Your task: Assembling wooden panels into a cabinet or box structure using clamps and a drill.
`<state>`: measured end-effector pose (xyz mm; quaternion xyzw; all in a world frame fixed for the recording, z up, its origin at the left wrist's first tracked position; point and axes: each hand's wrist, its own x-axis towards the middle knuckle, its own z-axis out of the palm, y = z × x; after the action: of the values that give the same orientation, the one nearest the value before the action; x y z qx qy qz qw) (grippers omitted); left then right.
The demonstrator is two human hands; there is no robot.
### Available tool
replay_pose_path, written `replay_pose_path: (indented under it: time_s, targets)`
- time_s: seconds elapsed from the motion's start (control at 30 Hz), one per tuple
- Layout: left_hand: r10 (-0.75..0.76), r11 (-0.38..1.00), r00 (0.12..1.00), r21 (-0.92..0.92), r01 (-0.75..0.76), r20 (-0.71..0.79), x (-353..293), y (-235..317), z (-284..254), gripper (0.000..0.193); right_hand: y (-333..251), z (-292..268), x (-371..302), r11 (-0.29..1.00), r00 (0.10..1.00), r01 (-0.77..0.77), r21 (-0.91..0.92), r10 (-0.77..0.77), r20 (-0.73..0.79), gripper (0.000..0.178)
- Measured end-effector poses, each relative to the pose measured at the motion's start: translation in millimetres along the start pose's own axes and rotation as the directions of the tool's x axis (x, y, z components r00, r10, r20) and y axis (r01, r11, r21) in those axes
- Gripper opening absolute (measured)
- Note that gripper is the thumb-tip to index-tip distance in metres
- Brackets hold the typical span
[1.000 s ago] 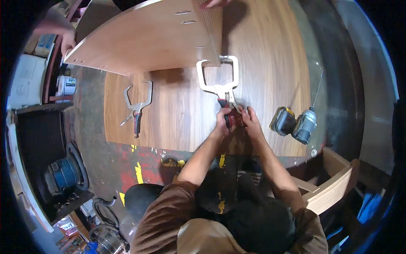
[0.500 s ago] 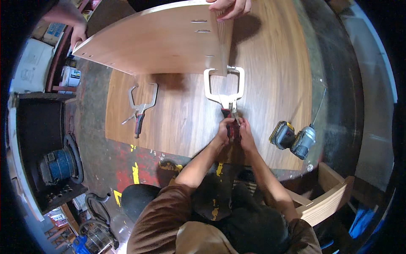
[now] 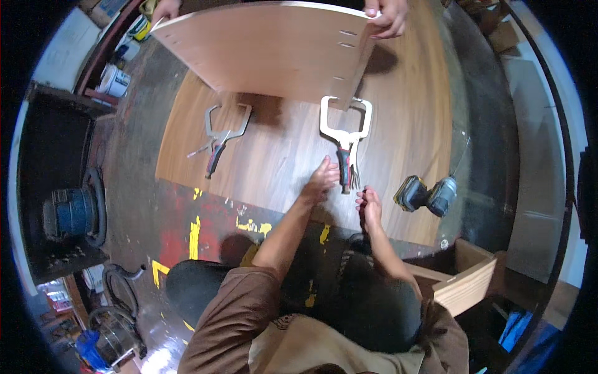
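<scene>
A C-shaped locking clamp with red-and-black grips is set at the lower right edge of an upright wooden panel. My left hand is just left of its handle, fingers apart and holding nothing. To the handle's lower right, my right hand is off the clamp, empty, with loosely bent fingers. A second locking clamp is at the panel's lower left; whether its jaws grip the panel is not plain. Another person's hands hold the panel's top corners.
Under everything lies a wood-grain board. A cordless drill lies at its right side. Near my right arm is a wooden drawer-like frame. At the left stand a blue motor, a hose and white tubs.
Both my hands have let go of the right clamp's handle and moved apart. The clamp stays at the panel edge. The whole view has shifted somewhat.
</scene>
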<state>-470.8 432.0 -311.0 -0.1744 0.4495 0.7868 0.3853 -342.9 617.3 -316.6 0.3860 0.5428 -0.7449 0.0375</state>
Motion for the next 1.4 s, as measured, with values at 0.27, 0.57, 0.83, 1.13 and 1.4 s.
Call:
replay_pose_path:
  time_s: [0.27, 0.57, 0.83, 1.13, 1.4]
  targets:
    - [0.317, 0.937, 0.846, 0.279, -0.21, -0.429, -72, -29, -45, 0.043, -67, 2, -3, 0.823, 0.989, 0.143, -0.55, -0.097, 0.111, 0.029]
    - [0.257, 0.827, 0.929, 0.558, -0.07, -0.265, -94, -57, 3, 0.044, -303, 59, -45, -0.512, 0.92, 0.311, -0.801, -0.048, 0.388, 0.039]
    - [0.23, 0.745, 0.946, 0.667, -0.02, -0.229, -139, -31, 16, 0.046, -394, 101, -30, -0.778, 0.908, 0.358, -0.517, 0.162, 0.387, 0.04]
    - [0.41, 0.794, 0.808, 0.601, -0.088, -0.423, -150, 6, -62, 0.037, -300, 180, 41, -0.438, 0.938, 0.339, -0.833, 0.226, 0.263, 0.039]
    - [0.654, 0.471, 0.745, 0.841, -0.267, -0.13, -117, 54, 4, 0.024, -205, 40, 208, 0.697, 0.884, 0.209, -0.686, -0.434, -0.172, 0.043]
